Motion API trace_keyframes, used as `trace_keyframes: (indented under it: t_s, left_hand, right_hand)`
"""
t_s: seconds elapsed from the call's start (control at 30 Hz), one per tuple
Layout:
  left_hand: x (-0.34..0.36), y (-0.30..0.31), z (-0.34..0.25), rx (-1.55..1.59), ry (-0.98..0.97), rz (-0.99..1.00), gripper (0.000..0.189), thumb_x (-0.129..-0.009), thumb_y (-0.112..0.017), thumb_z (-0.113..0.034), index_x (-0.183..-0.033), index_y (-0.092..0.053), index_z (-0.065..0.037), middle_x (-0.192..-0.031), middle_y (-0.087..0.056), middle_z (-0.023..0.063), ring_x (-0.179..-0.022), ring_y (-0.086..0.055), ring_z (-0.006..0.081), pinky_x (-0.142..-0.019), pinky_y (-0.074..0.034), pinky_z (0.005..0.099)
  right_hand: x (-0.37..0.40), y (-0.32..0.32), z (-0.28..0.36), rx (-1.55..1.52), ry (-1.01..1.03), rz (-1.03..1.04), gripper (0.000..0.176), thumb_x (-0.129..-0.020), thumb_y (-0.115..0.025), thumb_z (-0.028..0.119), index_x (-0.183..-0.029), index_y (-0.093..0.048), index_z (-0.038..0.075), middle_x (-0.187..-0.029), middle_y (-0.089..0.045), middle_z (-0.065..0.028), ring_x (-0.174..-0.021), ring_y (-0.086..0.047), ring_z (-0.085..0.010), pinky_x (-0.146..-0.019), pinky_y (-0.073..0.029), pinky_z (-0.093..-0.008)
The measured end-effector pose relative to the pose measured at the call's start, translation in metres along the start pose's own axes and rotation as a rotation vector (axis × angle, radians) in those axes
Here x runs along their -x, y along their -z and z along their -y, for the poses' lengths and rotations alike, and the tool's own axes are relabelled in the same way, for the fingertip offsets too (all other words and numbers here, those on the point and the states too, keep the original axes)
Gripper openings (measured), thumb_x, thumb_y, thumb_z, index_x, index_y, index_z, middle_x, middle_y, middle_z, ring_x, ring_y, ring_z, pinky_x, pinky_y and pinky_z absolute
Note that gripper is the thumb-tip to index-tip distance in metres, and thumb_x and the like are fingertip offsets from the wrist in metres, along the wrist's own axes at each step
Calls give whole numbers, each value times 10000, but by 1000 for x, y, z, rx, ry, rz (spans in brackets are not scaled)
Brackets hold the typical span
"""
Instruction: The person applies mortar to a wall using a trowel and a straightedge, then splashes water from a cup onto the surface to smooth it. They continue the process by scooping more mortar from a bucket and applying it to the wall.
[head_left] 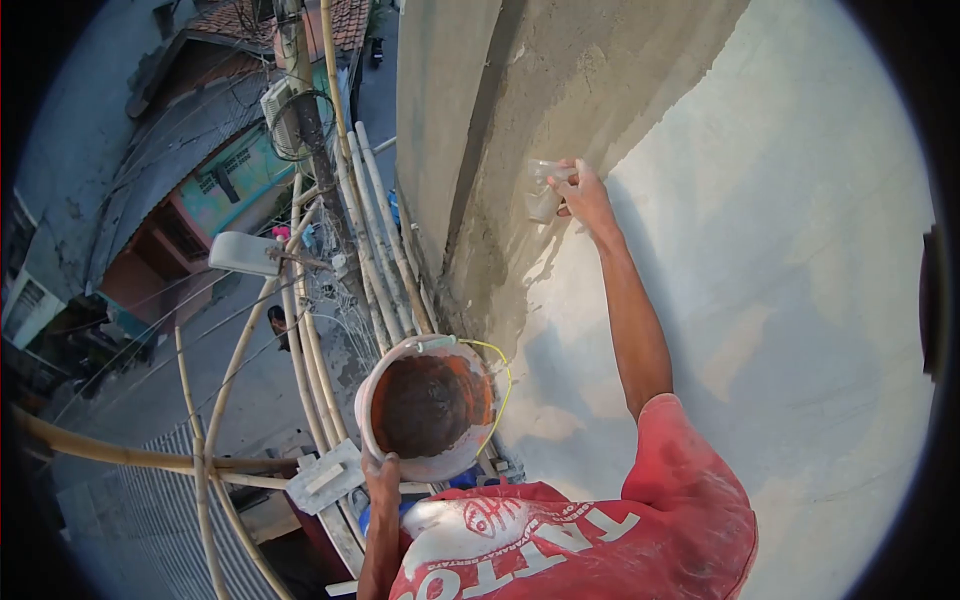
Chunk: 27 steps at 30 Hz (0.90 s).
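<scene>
My right hand (585, 197) reaches up and out, its fingers closed around a clear plastic cup (543, 192), crumpled or tilted, against the wall. Behind the cup, a wet, darker band (560, 95) runs along the pale wall (760, 260), with drips at its lower edge. My left hand (381, 477) grips the near rim of a bucket (366, 405) held tipped in front of my body. Inside the bucket is a dark grey-brown wet mix (420, 408). The bucket's yellow handle (509, 375) hangs over its right side.
Bamboo scaffold poles (365, 230) rise to the left, with a utility pole (297, 60) and tangled wires. A flat trowel-like board (327, 478) lies by my left wrist. A street lamp (245, 253), a corrugated roof (140, 520) and a person (278, 325) are far below.
</scene>
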<state>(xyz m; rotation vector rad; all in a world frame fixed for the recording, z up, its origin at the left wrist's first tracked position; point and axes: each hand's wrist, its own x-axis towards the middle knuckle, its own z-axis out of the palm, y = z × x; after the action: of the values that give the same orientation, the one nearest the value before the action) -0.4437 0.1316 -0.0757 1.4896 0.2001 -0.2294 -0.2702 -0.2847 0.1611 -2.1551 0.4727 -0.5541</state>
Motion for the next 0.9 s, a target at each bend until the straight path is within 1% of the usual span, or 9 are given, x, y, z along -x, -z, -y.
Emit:
trace_keyframes:
  t_s: [0.13,0.27,0.33,0.4,0.47,0.53,0.6,0.73,0.9]
  left_hand:
    - [6,9,6,14,43,-46,411,-694,-473,-53,-1094,-500,38,-862,-546,65,-735,-498,147,-647,-410,273]
    - [13,9,-5,135,-52,-68,405,-698,-456,-49,-1093,-497,30,-825,-537,55,-682,-491,131,-599,-408,260]
    - [14,14,-7,107,6,-64,402,-704,-446,-47,-1095,-497,27,-813,-534,50,-658,-484,121,-574,-404,252]
    - [20,24,-7,61,76,-62,399,-709,-437,-46,-1097,-496,24,-802,-531,46,-635,-477,111,-550,-399,244]
    - [22,33,-6,53,119,-22,524,-701,-474,-84,-1205,-441,54,-1018,-553,79,-850,-503,140,-755,-407,246]
    - [24,34,-1,114,73,-10,515,-715,-484,-91,-1207,-435,54,-1001,-552,67,-828,-493,113,-724,-406,234]
    - [28,20,-22,115,33,-68,485,-734,-483,-91,-1199,-443,45,-968,-546,57,-801,-484,96,-697,-403,223]
    - [42,46,-23,46,199,-72,470,-748,-475,-85,-1201,-439,36,-957,-537,55,-794,-488,105,-695,-404,225]
    - [57,36,-39,8,101,-180,404,-760,-411,-54,-1149,-447,46,-920,-522,60,-765,-495,114,-632,-417,235]
  right_hand:
    - [-144,37,46,199,119,-231,377,-779,-653,183,-1102,-525,36,-960,-615,-125,-693,-624,-177,-493,-522,-264]
    - [-154,50,66,225,248,-337,391,-787,-649,166,-1124,-518,17,-915,-622,-119,-643,-615,-145,-470,-498,-244]
    - [-142,49,54,219,242,-371,386,-787,-656,175,-1119,-527,27,-898,-630,-115,-632,-611,-134,-479,-495,-240]
    - [-117,43,31,108,362,-482,330,-776,-664,210,-1061,-563,79,-862,-647,-89,-701,-639,-212,-632,-480,-318]
    - [-69,30,10,91,361,-530,302,-782,-657,170,-1050,-564,67,-857,-631,-101,-744,-623,-223,-649,-466,-319]
    - [-16,11,-24,-10,392,-481,343,-809,-649,182,-1095,-537,30,-969,-591,-104,-738,-598,-150,-591,-506,-257]
    - [46,-12,-51,-118,222,-395,313,-837,-626,159,-1088,-523,4,-1019,-559,-109,-765,-588,-145,-648,-487,-250]
    - [175,-74,-131,-101,-40,-270,274,-827,-622,110,-1064,-530,7,-1022,-576,-108,-715,-582,-152,-653,-459,-267]
    - [226,-125,-221,-40,-183,-104,298,-816,-625,126,-1082,-529,34,-1001,-582,-135,-758,-602,-217,-682,-466,-318]
